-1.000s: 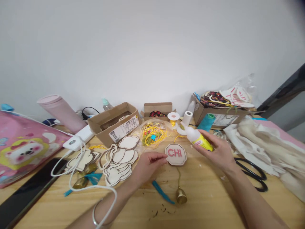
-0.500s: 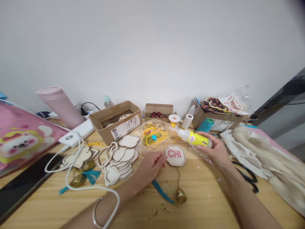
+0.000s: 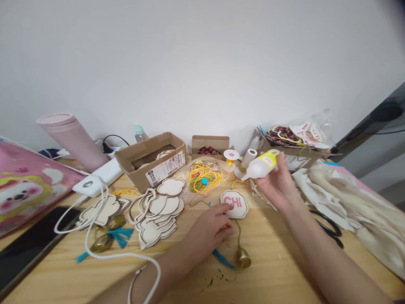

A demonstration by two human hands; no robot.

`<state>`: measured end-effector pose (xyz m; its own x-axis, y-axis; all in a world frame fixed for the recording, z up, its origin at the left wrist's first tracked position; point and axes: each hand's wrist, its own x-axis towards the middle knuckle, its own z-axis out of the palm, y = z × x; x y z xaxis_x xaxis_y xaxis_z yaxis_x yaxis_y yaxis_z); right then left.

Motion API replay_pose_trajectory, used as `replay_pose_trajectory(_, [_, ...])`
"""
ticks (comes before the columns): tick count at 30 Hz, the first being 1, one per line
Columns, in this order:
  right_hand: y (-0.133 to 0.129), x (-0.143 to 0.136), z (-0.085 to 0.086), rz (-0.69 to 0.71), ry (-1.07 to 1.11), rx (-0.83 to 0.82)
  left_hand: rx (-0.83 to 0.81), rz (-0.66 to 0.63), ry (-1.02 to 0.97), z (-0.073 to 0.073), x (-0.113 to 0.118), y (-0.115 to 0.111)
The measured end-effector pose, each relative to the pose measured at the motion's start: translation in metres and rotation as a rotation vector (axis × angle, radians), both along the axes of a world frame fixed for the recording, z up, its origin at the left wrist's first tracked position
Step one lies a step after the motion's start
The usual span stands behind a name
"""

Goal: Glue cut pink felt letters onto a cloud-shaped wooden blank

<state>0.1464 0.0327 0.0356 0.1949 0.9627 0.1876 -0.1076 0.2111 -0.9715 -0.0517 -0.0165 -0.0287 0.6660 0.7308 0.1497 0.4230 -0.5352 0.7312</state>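
Note:
My right hand (image 3: 278, 183) is closed around a white glue bottle (image 3: 262, 164) with a yellow label. The bottle is tilted, its nozzle pointing down and left, above the table. My left hand (image 3: 211, 226) reaches a fingertip onto a white plaque (image 3: 238, 207) with pink "CHI" lettering; its other fingers are loosely bent, holding nothing I can see. Below the plaque, a gold bell (image 3: 243, 257) lies at the end of a cord. A blue ribbon (image 3: 224, 258) shows from under my left hand.
Cloud-shaped wooden pieces (image 3: 155, 230) are stacked at left, near a white cable (image 3: 123, 256) crossing my left forearm. Behind stand an open cardboard box (image 3: 152, 162) and a bag of yellow cord (image 3: 205, 177). Black-handled scissors (image 3: 327, 226) and cloth (image 3: 344, 194) lie at right.
The glue bottle has swung from nearly level to nozzle-down in my right hand. My left hand has moved right, and a finger now rests on the plaque's lettering.

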Motion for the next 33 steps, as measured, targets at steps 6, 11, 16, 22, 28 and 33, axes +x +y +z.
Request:
replay_pose_trajectory(6, [0.000, -0.017, -0.037, 0.173, 0.596, -0.193, 0.170, -0.056, 0.196, -0.015, 0.003, 0.006])
replay_pose_trajectory(11, [-0.001, -0.008, -0.044, 0.211, 0.921, -0.205, 0.188, -0.043, 0.328, -0.012, 0.006, 0.006])
replay_pose_trajectory(16, [-0.004, -0.011, -0.041, 0.214, 0.952, -0.238, 0.069, -0.042, 0.424, 0.001, 0.009, 0.008])
replay_pose_trajectory(22, [-0.005, -0.012, -0.047, 0.188, 0.605, -0.158, 0.080, -0.039, 0.373, 0.001, 0.007, 0.005])
replay_pose_trajectory(28, [-0.004, -0.006, -0.048, -0.025, 0.068, -0.033, 0.187, -0.062, 0.252, -0.011, 0.005, 0.000])
replay_pose_trajectory(33, [-0.005, -0.008, -0.020, -0.098, -0.168, -0.021, 0.170, -0.069, 0.247, -0.009, 0.007, 0.000])
